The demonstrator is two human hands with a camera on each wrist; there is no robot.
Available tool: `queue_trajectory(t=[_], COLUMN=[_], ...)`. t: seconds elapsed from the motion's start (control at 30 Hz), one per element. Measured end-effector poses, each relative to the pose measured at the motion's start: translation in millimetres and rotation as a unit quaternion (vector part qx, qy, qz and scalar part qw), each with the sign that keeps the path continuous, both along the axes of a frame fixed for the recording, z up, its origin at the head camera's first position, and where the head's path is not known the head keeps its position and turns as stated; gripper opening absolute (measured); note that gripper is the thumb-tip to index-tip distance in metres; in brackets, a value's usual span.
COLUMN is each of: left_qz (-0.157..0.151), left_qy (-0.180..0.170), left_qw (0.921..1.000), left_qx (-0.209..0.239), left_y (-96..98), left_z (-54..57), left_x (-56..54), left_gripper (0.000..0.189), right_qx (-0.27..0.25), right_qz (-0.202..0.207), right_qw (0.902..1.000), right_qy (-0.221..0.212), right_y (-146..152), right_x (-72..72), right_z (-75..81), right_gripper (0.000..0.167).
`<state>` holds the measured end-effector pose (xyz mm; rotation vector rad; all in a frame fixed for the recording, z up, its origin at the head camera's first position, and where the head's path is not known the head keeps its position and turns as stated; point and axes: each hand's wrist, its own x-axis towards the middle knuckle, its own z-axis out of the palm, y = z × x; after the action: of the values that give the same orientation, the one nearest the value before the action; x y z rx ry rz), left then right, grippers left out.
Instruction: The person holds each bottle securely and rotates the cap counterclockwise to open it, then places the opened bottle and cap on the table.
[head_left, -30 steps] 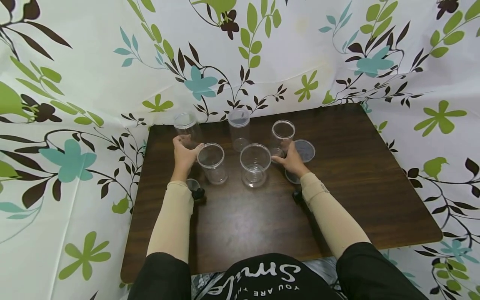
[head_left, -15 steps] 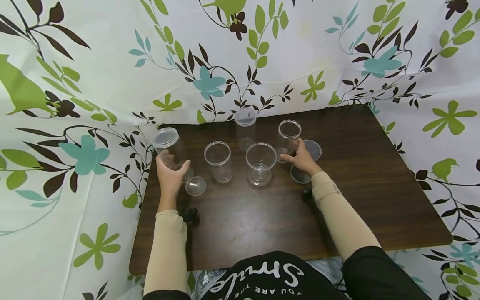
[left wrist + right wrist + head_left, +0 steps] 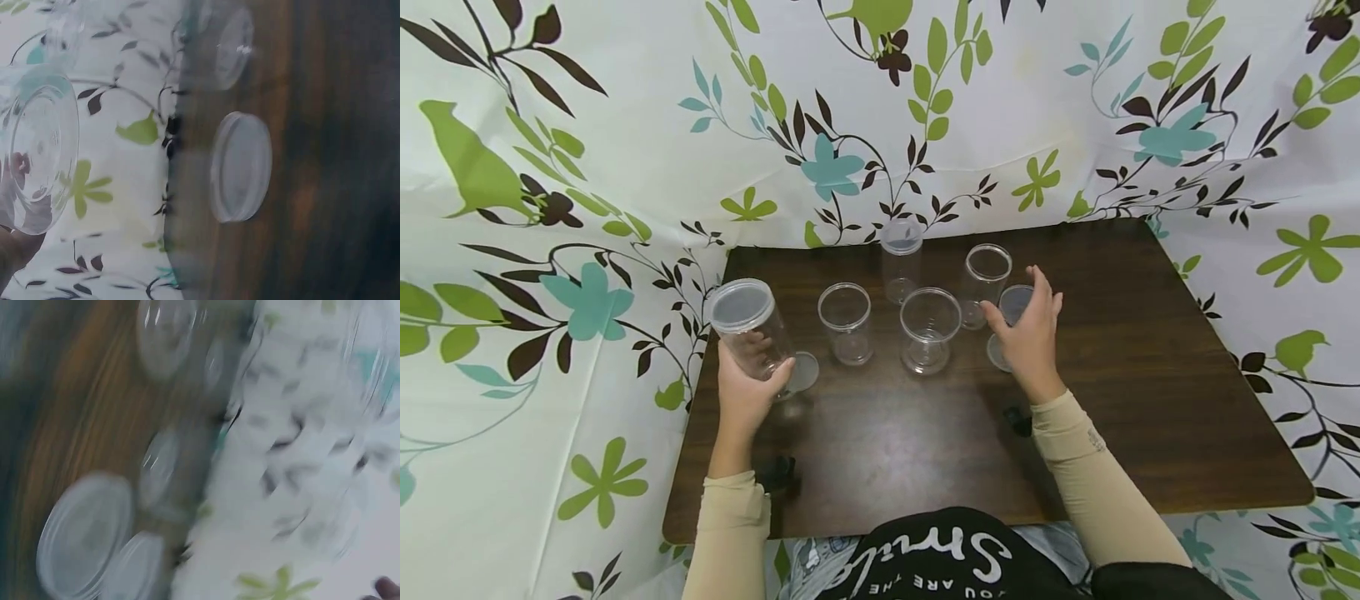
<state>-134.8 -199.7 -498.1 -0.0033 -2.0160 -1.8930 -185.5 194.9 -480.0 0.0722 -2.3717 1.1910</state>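
Note:
A clear plastic jar [image 3: 767, 337] with a lid on top is gripped by my left hand [image 3: 747, 400], lifted and tilted over the table's left side. The left wrist view shows the bottom of this jar [image 3: 44, 144] close up. A loose clear lid [image 3: 805, 372] lies flat beside the left hand. My right hand [image 3: 1032, 346] holds nothing, its fingers spread and raised over the table. Just left of it stands an unlidded jar [image 3: 987, 287]. Two loose lids lie by that hand, a farther lid [image 3: 1016, 302] and a nearer lid [image 3: 997, 353], partly hidden behind it.
Two more unlidded jars stand mid-table, a left jar [image 3: 846, 325] and a wider-looking jar [image 3: 928, 333]. Behind them a lidded jar [image 3: 901, 262] stands close to the patterned wall cloth [image 3: 850, 100]. The brown wooden table [image 3: 1150, 400] extends to the right.
My left hand has drawn the lidded jar from the back left toward the near left and lifted it. My right hand has let go of the unlidded jar and moved right, fingers opening.

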Motion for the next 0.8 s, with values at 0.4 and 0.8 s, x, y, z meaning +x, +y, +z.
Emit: queue_trajectory(t=[0.4,0.8], left_qz=[-0.092,-0.143], left_qy=[0.032,0.096], left_qw=[0.9798,0.9498], left_qx=[-0.174,-0.261], left_y=[59.3,106.8], left_z=[-9.5,-29.7], left_x=[22.9,21.0], left_gripper=[0.088,0.091], right_qx=[-0.079,-0.245], right_qz=[0.293,0.308], right_qw=[0.9523,0.9173], right_qy=[0.031,-0.061], right_y=[-93.3,-113.3], right_x=[54.4,65.2], right_z=[14.9,19.6], right_gripper=[0.108,0.116])
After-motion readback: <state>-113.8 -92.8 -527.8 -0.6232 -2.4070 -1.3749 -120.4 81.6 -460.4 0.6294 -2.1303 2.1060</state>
